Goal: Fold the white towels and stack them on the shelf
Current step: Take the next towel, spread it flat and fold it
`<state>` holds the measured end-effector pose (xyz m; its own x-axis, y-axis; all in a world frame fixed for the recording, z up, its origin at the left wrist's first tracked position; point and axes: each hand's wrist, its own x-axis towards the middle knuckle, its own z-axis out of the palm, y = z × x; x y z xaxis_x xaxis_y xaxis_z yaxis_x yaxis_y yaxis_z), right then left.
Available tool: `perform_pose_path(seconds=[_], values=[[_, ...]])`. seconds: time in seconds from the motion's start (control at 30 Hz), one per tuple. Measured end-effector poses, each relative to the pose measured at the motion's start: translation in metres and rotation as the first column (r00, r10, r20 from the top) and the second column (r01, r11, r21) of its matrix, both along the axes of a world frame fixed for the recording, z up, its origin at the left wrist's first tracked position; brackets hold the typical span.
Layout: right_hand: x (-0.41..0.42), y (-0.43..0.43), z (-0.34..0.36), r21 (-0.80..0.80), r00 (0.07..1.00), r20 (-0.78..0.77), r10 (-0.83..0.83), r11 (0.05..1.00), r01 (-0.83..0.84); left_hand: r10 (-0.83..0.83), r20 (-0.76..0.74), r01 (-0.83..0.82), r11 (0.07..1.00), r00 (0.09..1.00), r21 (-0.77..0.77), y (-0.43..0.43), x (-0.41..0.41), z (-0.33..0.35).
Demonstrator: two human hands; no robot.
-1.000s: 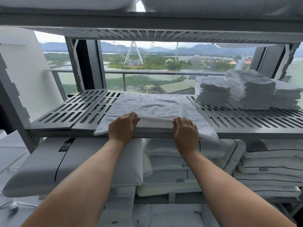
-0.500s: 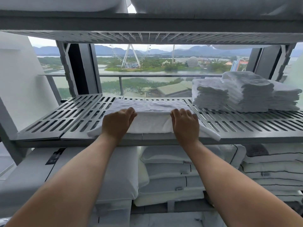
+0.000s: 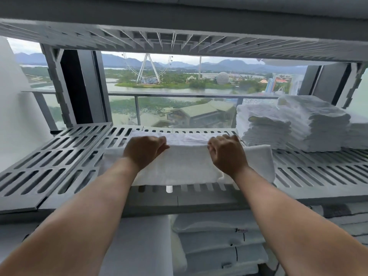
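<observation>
Left hand [image 3: 144,151] and right hand [image 3: 227,154] grip towel [image 3: 187,166]; pillow label [image 3: 242,230] illegible.

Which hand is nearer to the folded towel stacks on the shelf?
The right hand: it grips the towel at its folded edge, just left of the folded towel stacks. The left hand grips the same edge farther left.

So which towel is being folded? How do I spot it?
Find the grey slatted shelf before the big window. At its middle lies a white towel, gripped by the left hand and right hand. Unlike the stacked towels on the right, it lies alone, one long strip.
</observation>
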<state>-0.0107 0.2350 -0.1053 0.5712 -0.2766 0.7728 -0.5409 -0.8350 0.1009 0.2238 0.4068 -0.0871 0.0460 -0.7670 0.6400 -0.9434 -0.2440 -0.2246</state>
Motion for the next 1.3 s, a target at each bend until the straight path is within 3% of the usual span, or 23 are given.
perform_pose_path(seconds=[0.17, 0.27, 0.37, 0.47, 0.7, 0.9, 1.1, 1.3], values=[[0.015, -0.021, -0.005, 0.069, 0.98, -0.188, -0.064, 0.995, 0.078, -0.03, -0.002, 0.03, 0.998, 1.0, 0.062, -0.019, 0.016, -0.009], [0.021, -0.027, -0.017, 0.264, 0.938, -0.343, -0.05, 0.953, 0.148, 0.003, -0.102, 0.012, 0.99, 0.995, 0.141, -0.028, 0.017, -0.022], [0.023, -0.032, -0.021, 0.418, 0.948, -0.318, 0.009, 0.899, 0.131, 0.088, -0.301, 0.003, 0.958, 0.949, 0.287, -0.036, 0.015, -0.033], [0.023, -0.034, -0.02, 0.475, 0.963, -0.267, 0.039, 0.875, 0.097, 0.077, -0.3, 0.002, 0.967, 0.951, 0.255, -0.037, 0.017, -0.035], [0.019, -0.034, -0.001, 0.286, 0.997, -0.055, 0.047, 0.958, -0.029, 0.084, -0.307, -0.041, 0.989, 0.948, 0.144, -0.039, 0.019, -0.021], [0.029, -0.046, -0.012, 0.341, 0.988, -0.151, 0.038, 0.94, 0.016, 0.059, -0.262, -0.014, 0.985, 0.963, 0.169, -0.049, 0.027, -0.028], [0.03, -0.057, -0.028, 0.49, 0.974, -0.208, 0.088, 0.871, 0.026, 0.082, -0.393, 0.013, 0.972, 0.916, 0.233, -0.052, 0.03, -0.041], [0.031, -0.055, -0.022, 0.331, 0.996, -0.086, 0.019, 0.943, 0.011, 0.06, -0.319, -0.009, 0.987, 0.946, 0.16, -0.053, 0.033, -0.023]])
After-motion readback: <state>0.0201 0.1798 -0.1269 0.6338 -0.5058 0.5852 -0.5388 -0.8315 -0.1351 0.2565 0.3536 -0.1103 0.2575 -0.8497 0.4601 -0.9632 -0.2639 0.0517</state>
